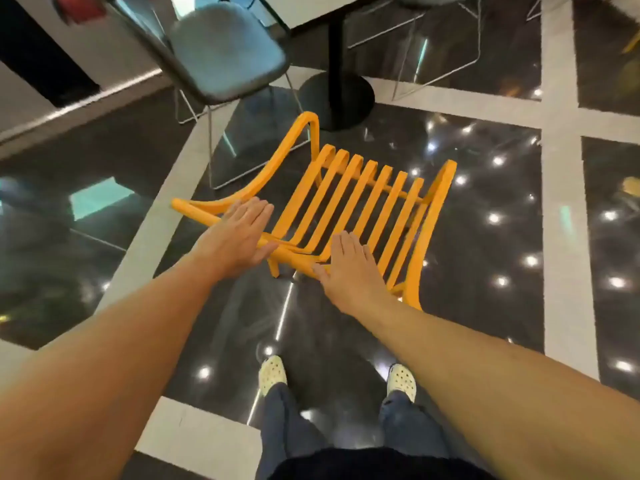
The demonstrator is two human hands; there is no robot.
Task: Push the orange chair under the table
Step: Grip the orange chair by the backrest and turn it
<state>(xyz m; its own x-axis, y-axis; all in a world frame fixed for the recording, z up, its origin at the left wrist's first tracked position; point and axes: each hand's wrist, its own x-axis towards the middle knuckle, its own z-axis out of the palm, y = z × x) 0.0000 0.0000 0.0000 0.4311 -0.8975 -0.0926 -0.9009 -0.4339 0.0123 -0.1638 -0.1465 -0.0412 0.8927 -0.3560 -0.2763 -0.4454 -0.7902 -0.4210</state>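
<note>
The orange chair (360, 199), made of slatted orange bars with curved armrests, stands on the dark floor in front of me. Its seat faces the table (311, 5), whose white top shows at the upper edge on a black pedestal (336, 57) with a round base. My left hand (239, 237) lies flat on the left part of the chair's top back rail, fingers stretched out. My right hand (349, 268) lies flat on the same rail further right, fingers extended over the slats. Neither hand is curled around the rail.
A grey cushioned chair (225, 46) on thin wire legs stands to the left of the pedestal, close to the orange chair's left armrest. Another wire-legged chair (440, 46) stands beyond the table at the right. My feet in pale clogs (273, 374) are behind the chair.
</note>
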